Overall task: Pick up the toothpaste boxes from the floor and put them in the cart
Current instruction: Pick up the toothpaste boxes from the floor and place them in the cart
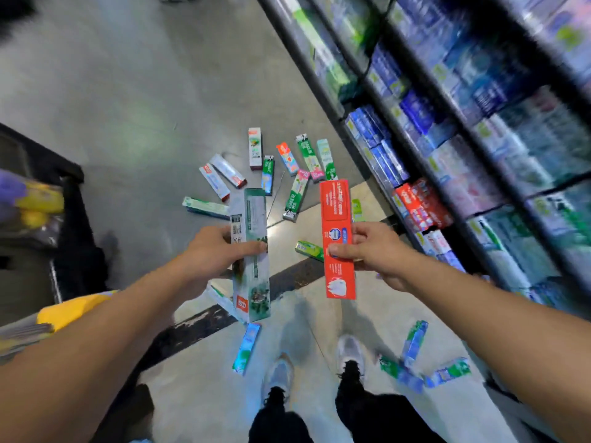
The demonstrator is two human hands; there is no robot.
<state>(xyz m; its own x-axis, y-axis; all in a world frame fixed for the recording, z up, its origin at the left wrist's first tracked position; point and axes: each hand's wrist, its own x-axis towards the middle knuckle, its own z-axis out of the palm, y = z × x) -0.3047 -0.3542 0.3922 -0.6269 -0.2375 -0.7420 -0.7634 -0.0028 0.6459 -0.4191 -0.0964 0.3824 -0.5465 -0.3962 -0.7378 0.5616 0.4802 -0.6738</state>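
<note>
- Grey floor (128, 91) is seen from above in a shop aisle; its far left part lies bare and wide, and a dark stripe (198, 324) crosses it diagonally under the arms.
- Shelves (479, 129) packed with boxes close off the whole right side, their lower edge running diagonally from top centre to lower right.
- Boxes (292, 195) are scattered on the floor in a loose fan ahead of the hands, close to the shelf foot; narrow strips of bare floor show between most of them, while a few touch or overlap.
- More boxes lie by the shoes (350, 351): a blue one (246, 348) to the left, and a small cluster (415, 362) to the right, near the shelf base.
- A green box (251, 251) is held above the floor by the left hand (211, 254), thumb across its front and fingers curled behind it; it stands roughly upright.
- A red box (339, 238) is gripped by the right hand (377, 251), thumb on the front face and fingers wrapped round the right edge; it is also raised and upright.
- The two held boxes are kept apart, with open floor visible between them.
- The cart (67, 199) is seen at the left edge, black-framed, with blurred yellow goods (41, 199) inside; it is well apart from both hands.
</note>
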